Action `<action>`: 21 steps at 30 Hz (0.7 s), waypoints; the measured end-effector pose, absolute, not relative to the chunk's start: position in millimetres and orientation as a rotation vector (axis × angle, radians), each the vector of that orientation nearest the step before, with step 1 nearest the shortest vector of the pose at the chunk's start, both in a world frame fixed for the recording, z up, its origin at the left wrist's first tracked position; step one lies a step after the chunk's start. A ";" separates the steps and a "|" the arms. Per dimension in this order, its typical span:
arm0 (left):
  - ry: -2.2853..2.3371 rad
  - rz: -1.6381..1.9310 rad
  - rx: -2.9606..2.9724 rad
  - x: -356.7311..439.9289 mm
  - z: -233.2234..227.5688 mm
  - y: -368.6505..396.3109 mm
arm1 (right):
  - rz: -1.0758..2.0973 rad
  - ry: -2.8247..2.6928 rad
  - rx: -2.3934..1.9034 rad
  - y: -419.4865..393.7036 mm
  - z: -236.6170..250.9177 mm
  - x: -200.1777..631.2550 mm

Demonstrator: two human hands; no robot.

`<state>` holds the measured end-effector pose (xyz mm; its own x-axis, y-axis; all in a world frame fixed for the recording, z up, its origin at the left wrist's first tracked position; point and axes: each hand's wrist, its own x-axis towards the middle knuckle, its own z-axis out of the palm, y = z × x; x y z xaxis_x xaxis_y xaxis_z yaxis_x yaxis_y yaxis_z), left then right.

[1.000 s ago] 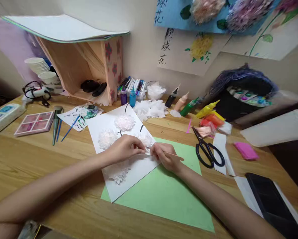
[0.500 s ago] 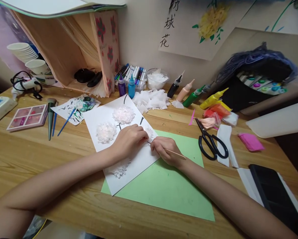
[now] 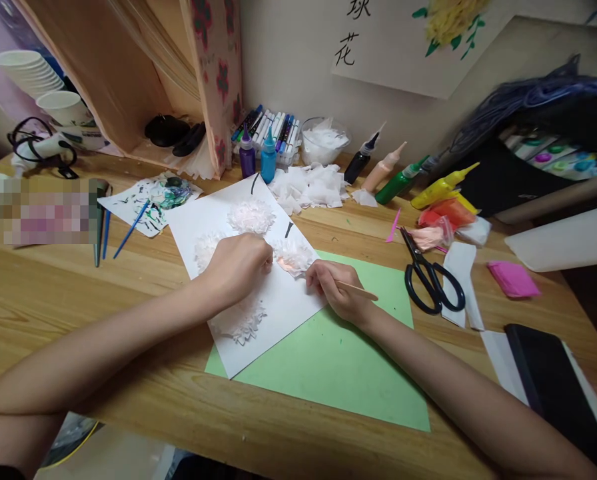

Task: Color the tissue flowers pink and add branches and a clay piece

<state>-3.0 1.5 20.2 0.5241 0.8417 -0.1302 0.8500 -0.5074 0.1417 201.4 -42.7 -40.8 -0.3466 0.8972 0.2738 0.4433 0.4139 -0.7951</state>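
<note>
A white sheet (image 3: 283, 303) lies on a green sheet (image 3: 338, 367) on the wooden desk. Fluffy white tissue flowers are stuck on it: one at the top (image 3: 251, 216), one at the right (image 3: 293, 253), one near my wrist (image 3: 243, 323). My left hand (image 3: 236, 267) rests fingers-down on the sheet, fingertips touching the right flower's edge. My right hand (image 3: 338, 290) grips a thin wooden stick (image 3: 361, 289), its tip hidden by my fingers beside that flower.
Black scissors (image 3: 431, 280) lie right of the green sheet on white strips. Loose tissue pieces (image 3: 311, 187), squeeze bottles (image 3: 401, 185) and markers (image 3: 271, 130) line the back. Brushes (image 3: 106, 230) lie at left, a pink pad (image 3: 512, 279) and dark tablet (image 3: 558, 387) at right.
The camera tipped down and closer. My left hand slid slightly left off the right flower, which now shows more; my right hand stayed beside it with the stick.
</note>
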 end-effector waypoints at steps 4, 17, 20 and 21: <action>1.462 -0.185 2.573 2.5 20.4 3.9 | 0.978 -1.746 -1.317 -42.2 -41.2 197.9; 1.452 -0.211 2.596 5.3 21.8 2.5 | 0.812 -1.844 -1.209 -45.9 -40.7 199.6; 1.448 -0.197 2.605 5.9 22.2 1.7 | 0.870 -1.798 -1.274 -43.0 -41.6 197.1; 1.449 -0.196 2.612 6.2 22.4 1.4 | 0.882 -1.767 -1.303 -42.5 -41.8 196.3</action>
<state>6.2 1.4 22.4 0.5255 0.8305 -0.1850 0.8498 -0.5230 0.0659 196.3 -42.5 -41.8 -0.1938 0.9660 0.1711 0.4439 0.2419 -0.8628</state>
